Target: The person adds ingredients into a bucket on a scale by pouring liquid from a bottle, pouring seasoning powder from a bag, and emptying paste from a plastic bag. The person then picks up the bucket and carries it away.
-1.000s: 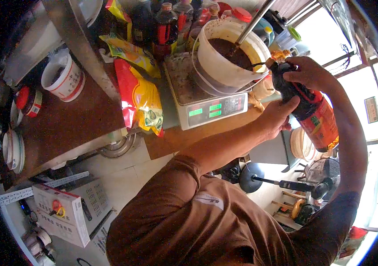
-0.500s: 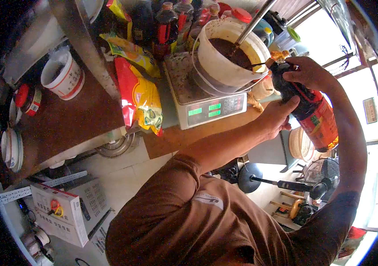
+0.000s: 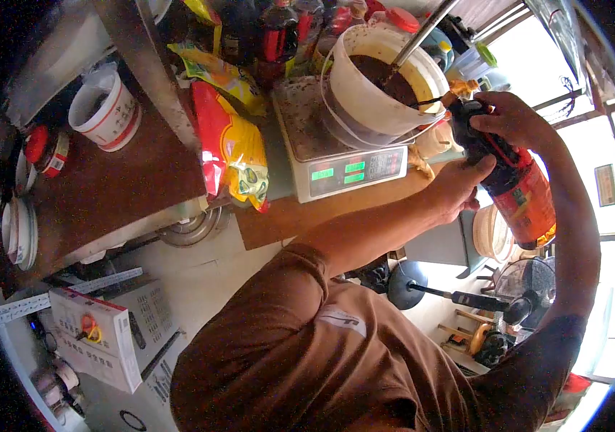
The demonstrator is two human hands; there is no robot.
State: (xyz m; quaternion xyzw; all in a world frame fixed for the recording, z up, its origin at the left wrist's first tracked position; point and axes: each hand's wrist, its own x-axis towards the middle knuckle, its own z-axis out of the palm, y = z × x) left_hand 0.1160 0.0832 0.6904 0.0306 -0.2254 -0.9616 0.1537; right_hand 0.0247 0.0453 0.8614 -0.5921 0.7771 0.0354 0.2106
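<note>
A large bottle with dark contents and a red-orange label (image 3: 525, 205) is tilted, its mouth at the rim of a white bucket (image 3: 376, 108). Dark liquid runs from the mouth into the bucket, which holds dark brown contents and a metal rod (image 3: 422, 32). My right hand (image 3: 513, 122) is wrapped round the bottle near its neck. Lower down, my left hand (image 3: 462, 189) grips the bottle's side, with some fingers hidden behind it. The bucket stands on a digital scale (image 3: 358, 171) with lit green displays.
Left of the scale lie a red and yellow bag (image 3: 232, 155) and a yellow packet (image 3: 217, 78). Several bottles, one dark with a red label (image 3: 276, 39), stand behind. A white tub (image 3: 105, 111) and a red-lidded jar (image 3: 46, 151) sit on the brown shelf (image 3: 134, 187).
The view has shifted slightly, so the bucket and scale appear a little farther right and higher. Both hands still hold the tilted bottle, and the liquid still runs.
</note>
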